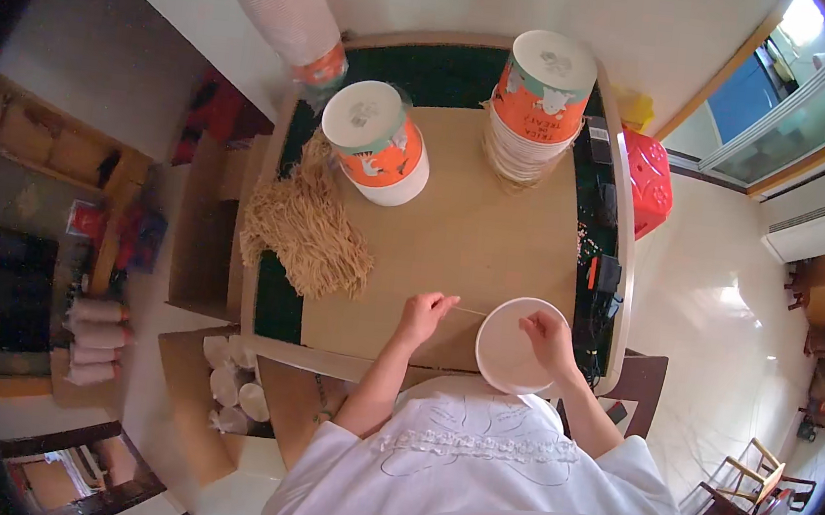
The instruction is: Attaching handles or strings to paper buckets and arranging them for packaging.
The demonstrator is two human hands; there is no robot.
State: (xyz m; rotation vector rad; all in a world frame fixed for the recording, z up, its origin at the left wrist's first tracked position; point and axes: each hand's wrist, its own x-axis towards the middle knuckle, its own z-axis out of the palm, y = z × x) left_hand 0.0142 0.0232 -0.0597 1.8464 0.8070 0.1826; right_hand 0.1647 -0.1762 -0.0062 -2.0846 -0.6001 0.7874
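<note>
My left hand [427, 317] pinches a thin pale cord [470, 311], which runs right to the rim of a white paper bucket [498, 350]. The bucket sits at the table's near edge, close to my body, with its open mouth facing up. Over the mouth is my right hand [548, 340], its fingers closed and reaching inside; what they hold is hidden. A bundle of tan cords [311, 228] lies on the left of the table. Behind it stands an upturned orange, teal and white paper bucket [374, 145].
A taller upturned bucket stack [542, 101] with cords around its base stands back right. Another stack [287, 17] leans at the back left corner. A black adapter [606, 273] and cables line the right edge. A cardboard box [191, 395] of white buckets stands left of me; a red stool [646, 181] is right.
</note>
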